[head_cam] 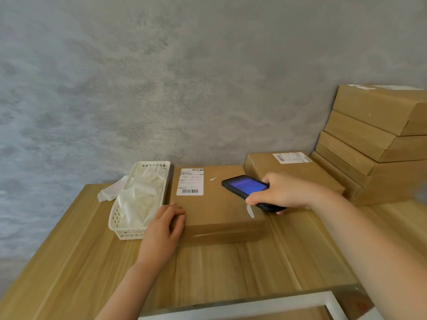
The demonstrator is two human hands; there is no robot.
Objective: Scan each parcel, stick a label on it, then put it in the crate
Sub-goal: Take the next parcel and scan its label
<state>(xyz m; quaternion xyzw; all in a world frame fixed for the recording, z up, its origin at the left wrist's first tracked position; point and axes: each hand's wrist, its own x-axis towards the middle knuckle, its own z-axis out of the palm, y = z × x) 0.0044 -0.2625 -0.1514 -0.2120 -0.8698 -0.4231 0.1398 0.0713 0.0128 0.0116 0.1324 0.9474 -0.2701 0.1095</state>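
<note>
A flat brown cardboard parcel lay on the wooden surface, its long axis running from the person toward the grey wall. A white shipping label sat at the parcel's far left corner. The box looked stiff, probably light, its taped near edge perhaps slick; it would best be taken by its two long sides. The left hand rested on the parcel's near left corner, fingers curled over the edge, steadying it. The right hand gripped a black handheld scanner above the parcel's right side, its blue screen lit and its far end aimed left toward the label. Touching the parcel's left side stood a white basket of pale wrappers. Beyond the parcel's right lay another labelled box, then a stack of boxes. No crate was in view.
</note>
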